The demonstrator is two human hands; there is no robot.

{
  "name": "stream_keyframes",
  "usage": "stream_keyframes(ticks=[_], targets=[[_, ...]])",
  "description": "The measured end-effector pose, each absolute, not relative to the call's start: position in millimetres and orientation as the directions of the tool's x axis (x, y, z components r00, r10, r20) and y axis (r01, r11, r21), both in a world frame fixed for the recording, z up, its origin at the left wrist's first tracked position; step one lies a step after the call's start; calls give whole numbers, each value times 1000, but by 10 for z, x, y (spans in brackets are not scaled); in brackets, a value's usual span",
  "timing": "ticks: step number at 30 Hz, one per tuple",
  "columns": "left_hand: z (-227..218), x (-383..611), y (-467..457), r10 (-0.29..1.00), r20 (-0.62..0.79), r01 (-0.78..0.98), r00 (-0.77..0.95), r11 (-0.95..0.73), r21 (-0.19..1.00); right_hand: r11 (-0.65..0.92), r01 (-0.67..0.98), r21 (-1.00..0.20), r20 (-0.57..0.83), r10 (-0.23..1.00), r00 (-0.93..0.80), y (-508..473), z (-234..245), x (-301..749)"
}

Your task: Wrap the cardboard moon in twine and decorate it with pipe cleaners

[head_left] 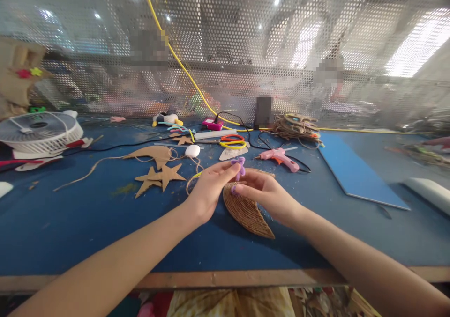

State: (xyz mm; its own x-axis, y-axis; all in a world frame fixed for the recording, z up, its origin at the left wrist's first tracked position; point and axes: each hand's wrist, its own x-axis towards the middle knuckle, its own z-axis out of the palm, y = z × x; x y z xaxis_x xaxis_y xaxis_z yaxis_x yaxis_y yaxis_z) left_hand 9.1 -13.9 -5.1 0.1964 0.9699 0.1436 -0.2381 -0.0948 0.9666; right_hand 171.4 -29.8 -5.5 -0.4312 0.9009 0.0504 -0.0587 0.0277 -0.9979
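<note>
Near the middle of the table, my left hand (210, 188) pinches a small fuzzy purple pipe-cleaner piece (240, 165), bent into loops like a flower, between thumb and fingers. My right hand (274, 196) is closed just beside it, thumb and fingers on a lower purple bit that looks like the same pipe cleaner. Beneath my hands lies a crescent (246, 216) wrapped in rows of brown twine; its upper part is hidden by my right hand. A pink glue gun (279, 158) lies just beyond my right hand.
Cardboard stars (171, 175) and a cardboard crescent (158, 154) lie left, near a white egg-shaped piece (192, 151). Scissors (232, 142), a twine bundle (295, 127) and cords stand farther back. A blue board (358, 172) lies right, a white fan (42, 132) left. Perforated metal mesh (225, 40) rises behind.
</note>
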Motion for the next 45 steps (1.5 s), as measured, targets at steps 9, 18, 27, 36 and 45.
stream_keyframes(ticks=[9, 18, 27, 36, 45], targets=[[-63, 96, -131, 984, 73, -247, 163, -31, 968, -58, -111, -992, -8, 914, -406, -316, -42, 1731], [-102, 29, -115, 951, 308, 99, 16, -308, 946, -205, -243, -948, -81, 894, -440, -295, 24, 1795], [-102, 122, -217, 977, 196, -80, 87, -190, 979, -229, -197, -953, -105, 863, -494, -346, -99, 1685], [-169, 30, -113, 951, 307, 120, 23, -308, 944, -105, -186, -977, -17, 907, -420, -328, 48, 1808], [-155, 43, -142, 945, 289, 108, 152, -306, 946, -392, -309, -867, -197, 837, -510, -270, 122, 1832]])
